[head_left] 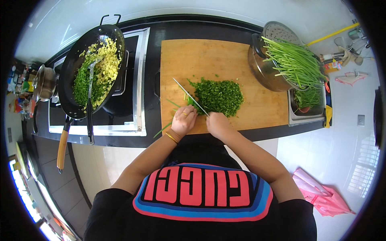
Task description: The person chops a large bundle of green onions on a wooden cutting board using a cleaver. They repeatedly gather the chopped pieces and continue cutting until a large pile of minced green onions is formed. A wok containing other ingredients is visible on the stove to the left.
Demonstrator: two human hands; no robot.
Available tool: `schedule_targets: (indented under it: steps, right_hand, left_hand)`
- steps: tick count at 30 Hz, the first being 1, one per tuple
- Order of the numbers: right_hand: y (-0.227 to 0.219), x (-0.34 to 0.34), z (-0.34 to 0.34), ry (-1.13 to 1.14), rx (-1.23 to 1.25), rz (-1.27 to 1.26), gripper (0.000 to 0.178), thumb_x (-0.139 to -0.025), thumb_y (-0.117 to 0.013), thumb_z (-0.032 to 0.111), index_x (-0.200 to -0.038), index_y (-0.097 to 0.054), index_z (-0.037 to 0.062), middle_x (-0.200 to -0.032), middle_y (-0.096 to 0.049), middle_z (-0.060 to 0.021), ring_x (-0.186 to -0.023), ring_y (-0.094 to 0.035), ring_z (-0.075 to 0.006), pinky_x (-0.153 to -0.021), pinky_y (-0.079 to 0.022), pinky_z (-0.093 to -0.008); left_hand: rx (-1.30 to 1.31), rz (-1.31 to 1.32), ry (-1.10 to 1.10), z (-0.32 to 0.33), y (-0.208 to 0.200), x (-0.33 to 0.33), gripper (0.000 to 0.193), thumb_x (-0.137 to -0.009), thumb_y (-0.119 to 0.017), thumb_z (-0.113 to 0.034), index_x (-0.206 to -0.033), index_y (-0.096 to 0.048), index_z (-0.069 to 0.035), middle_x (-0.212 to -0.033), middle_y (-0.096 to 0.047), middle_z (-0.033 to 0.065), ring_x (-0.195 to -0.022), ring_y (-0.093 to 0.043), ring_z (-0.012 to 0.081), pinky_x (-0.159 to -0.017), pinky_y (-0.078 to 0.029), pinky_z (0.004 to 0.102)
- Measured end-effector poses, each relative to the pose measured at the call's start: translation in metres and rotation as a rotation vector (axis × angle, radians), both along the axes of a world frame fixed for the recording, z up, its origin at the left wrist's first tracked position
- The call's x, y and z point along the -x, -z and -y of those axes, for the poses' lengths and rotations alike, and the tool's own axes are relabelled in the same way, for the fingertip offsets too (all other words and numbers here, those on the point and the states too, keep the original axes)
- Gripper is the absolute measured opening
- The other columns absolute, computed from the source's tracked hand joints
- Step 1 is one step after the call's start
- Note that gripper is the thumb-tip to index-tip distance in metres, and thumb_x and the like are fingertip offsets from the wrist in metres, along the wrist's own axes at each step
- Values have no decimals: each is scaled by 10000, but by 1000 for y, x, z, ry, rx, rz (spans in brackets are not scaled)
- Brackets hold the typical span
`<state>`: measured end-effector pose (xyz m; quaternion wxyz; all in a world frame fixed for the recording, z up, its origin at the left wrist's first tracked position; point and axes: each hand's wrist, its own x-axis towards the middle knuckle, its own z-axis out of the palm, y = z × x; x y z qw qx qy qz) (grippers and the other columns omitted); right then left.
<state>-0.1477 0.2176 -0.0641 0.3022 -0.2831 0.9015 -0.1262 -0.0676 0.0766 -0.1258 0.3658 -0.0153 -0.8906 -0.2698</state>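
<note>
On a wooden cutting board (205, 56) lies a heap of finely chopped green chives (221, 96). My right hand (219, 125) is closed round the handle of a kitchen knife (187, 93), whose blade slants to the upper left along the heap's left side. Just left of the blade, my left hand (184, 119) has its fingers curled down on uncut chives (173, 103); a few long stalks stick out past it to the left. The fingers largely hide the held bunch.
At left, a wok (67, 86) on the stove holds scrambled egg and chopped greens, with a spatula (90, 96) in it. A small pot (44, 82) stands beyond. Right of the board, long chives (293, 60) lie on a steel pot (259, 66), near a sink (295, 117) with more greens.
</note>
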Motion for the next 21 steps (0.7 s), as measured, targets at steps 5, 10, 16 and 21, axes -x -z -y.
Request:
schedule_targets:
  steps: [5,10,16,21]
  right_hand:
    - [-23,-5,-20,-76,-101,44,216,-828,-516,146,-778,-634,-28,-778,-632,-262,-765,-633,-419,-692,-507,-493]
    - [-6,-12,20,30,-19,-11,171,-802,-505,104,-824,-615,-25,-836,-640,-253,-772,-640,-403,-711,-513,-484]
    - [-7,15,4,118,103,120,307,-858,-514,185,-713,-614,-66,-687,-626,-247,-595,-644,-337,-582,-517,-458]
    - [-24,19,-12,305,111,351,341,-876,-520,211,-740,-602,-91,-649,-611,-245,-523,-624,-325,-517,-500,-417]
  left_hand:
    - [19,-13,-16,-1,8,1,133,-667,-698,14,-782,-633,-3,-885,-611,105,-769,-599,273,-671,-497,369]
    - [24,65,23,0,5,-4,99,-692,-675,-4,-769,-613,-2,-906,-605,111,-797,-594,267,-690,-494,371]
    - [67,63,-1,-1,-3,-1,178,-651,-673,-18,-822,-628,7,-869,-595,113,-811,-608,295,-712,-509,377]
    - [62,109,68,1,-9,-9,272,-642,-702,-51,-892,-627,26,-936,-601,138,-890,-615,321,-778,-518,384]
